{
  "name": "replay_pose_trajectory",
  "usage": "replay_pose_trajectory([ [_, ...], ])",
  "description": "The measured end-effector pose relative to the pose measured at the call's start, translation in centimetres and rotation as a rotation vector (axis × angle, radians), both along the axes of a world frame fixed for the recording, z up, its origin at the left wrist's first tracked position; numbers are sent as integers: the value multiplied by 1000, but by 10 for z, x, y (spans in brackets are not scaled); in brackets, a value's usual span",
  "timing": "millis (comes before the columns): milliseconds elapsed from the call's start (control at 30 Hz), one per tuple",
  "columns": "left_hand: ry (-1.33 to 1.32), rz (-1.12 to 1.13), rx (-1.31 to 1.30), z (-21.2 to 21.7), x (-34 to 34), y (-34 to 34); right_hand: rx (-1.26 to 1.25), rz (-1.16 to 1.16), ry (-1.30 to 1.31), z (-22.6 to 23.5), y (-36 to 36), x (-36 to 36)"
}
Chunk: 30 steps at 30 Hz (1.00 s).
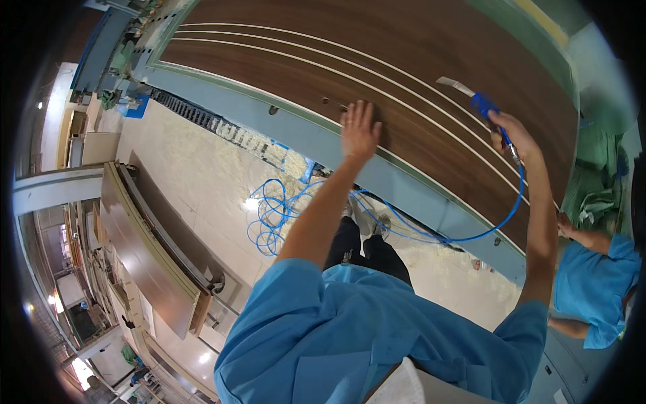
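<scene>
Along the dark-brown wood-grain panel [431, 40], which is supported on a light-blue bench [417, 185], three long white lines [377, 73] are already in place; how much is left to be done cannot be told. The hands are held apart: the bare left hand [361, 131] is laid flat by the panel's near edge, while a blue-handled air gun [481, 104] with a pale nozzle is gripped over the panel by the right hand [517, 138].

Light is bright; edges bend into black.
</scene>
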<state>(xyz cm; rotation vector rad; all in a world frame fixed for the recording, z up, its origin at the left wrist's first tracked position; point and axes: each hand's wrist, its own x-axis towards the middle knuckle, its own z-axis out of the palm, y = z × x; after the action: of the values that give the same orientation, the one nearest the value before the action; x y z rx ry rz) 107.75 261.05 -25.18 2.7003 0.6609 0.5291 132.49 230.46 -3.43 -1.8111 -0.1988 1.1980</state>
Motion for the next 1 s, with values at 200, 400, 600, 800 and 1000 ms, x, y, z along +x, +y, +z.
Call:
replay_pose_trajectory([
  [200,110,-9,180,19,-21,180,-51,290,114,-2,127,-28],
  [400,66,28,83,23,11,374,98,92,152,-26,332,4],
  [600,131,217,30,19,53,554,240,-482,203,-88,579,93],
  [800,156,236,36,21,71,586,282,41,482,-109,775,143],
  [1000,204,228,13,32,76,585,273,-429,-17,-103,872,277],
])
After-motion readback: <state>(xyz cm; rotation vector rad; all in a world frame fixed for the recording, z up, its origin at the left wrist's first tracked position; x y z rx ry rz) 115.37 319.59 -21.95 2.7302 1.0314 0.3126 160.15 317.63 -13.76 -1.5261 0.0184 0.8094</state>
